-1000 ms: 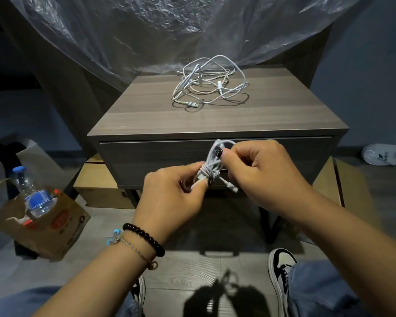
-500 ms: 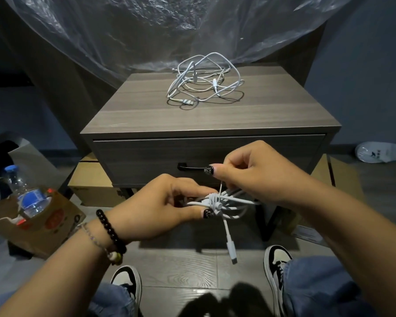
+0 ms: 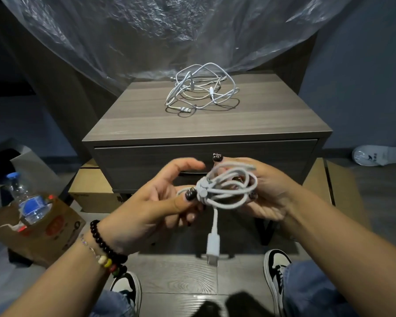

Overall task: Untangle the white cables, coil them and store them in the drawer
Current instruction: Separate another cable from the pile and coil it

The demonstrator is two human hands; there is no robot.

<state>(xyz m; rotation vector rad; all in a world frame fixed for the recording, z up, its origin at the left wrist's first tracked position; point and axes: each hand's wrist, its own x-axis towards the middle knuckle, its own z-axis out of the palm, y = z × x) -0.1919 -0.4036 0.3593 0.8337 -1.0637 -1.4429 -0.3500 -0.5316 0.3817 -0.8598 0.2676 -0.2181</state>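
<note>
One white cable is coiled and wrapped at its waist: the coiled cable (image 3: 226, 189) sits at centre frame, in front of the closed drawer (image 3: 146, 161), its connector (image 3: 213, 248) hanging below. The right hand (image 3: 261, 191) grasps the loops; the left hand (image 3: 151, 202) pinches the wrapped end with the thumb, other fingers loosely spread. Remaining work, by judgement: the drawer must be opened and this coil stored. The tangled cables (image 3: 201, 90) on the nightstand top (image 3: 272, 115), upper centre, are still unsorted.

Tangled cables (image 3: 200, 89) on nightstand (image 3: 261, 120)
</note>
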